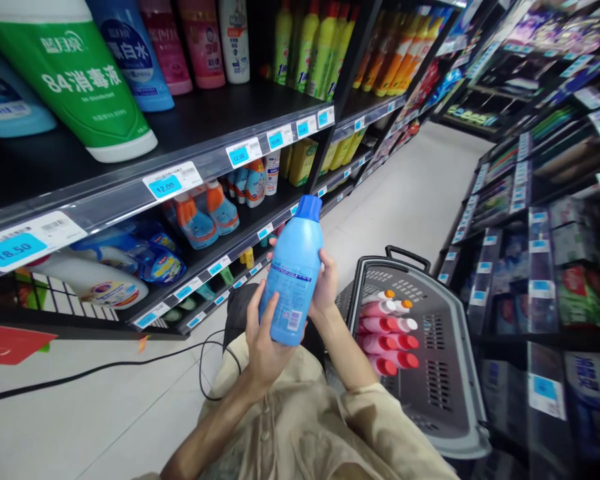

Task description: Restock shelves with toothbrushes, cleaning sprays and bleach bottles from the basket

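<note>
A blue bottle of bleach or cleaner (295,273) with a darker blue cap is held up in front of my lap, tilted slightly to the right, its label and barcode facing me. My left hand (273,340) grips its lower left side, fingers spread over the label. On the other side, my right hand (325,283) wraps round the bottle's right edge, its fingers partly hidden behind it. A grey shopping basket (450,320) stands to my right, with several pink bottles (385,343) and some orange-capped ones lying in it.
On the left shelf (200,133) stand a green-labelled disinfectant bottle (80,80), a blue bottle (133,53) and pink bottles. Lower shelves hold orange-and-blue spray bottles (195,220). A black cable (105,363) crosses the floor at left. Another shelf rack (535,280) borders the aisle at right.
</note>
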`<action>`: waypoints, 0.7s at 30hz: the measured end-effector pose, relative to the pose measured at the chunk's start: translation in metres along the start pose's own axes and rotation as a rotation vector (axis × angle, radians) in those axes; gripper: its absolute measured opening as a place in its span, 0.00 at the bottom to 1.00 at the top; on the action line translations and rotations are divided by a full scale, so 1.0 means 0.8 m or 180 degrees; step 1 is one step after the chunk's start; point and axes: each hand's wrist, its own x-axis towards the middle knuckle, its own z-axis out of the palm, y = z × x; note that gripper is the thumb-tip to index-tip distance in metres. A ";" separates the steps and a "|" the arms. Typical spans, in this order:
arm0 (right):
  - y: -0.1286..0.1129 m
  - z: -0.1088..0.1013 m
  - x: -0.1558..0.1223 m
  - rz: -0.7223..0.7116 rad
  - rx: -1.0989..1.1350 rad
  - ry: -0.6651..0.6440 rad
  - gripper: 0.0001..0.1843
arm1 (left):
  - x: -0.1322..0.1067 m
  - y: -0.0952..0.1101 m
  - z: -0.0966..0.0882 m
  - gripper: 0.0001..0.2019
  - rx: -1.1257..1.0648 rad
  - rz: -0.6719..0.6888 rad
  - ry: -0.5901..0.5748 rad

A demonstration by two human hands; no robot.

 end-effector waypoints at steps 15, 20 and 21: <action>0.031 -0.010 0.001 0.0146 -0.0046 -0.0352 0.54 | -0.001 0.002 -0.001 0.41 0.0075 -0.0007 0.0329; 0.035 -0.025 0.000 0.0265 -0.0266 -0.0900 0.55 | 0.012 -0.002 -0.006 0.48 0.0132 0.0006 0.0305; 0.033 -0.026 0.000 0.0231 -0.0345 -0.0968 0.55 | 0.016 -0.005 -0.006 0.48 0.0160 0.0017 0.0291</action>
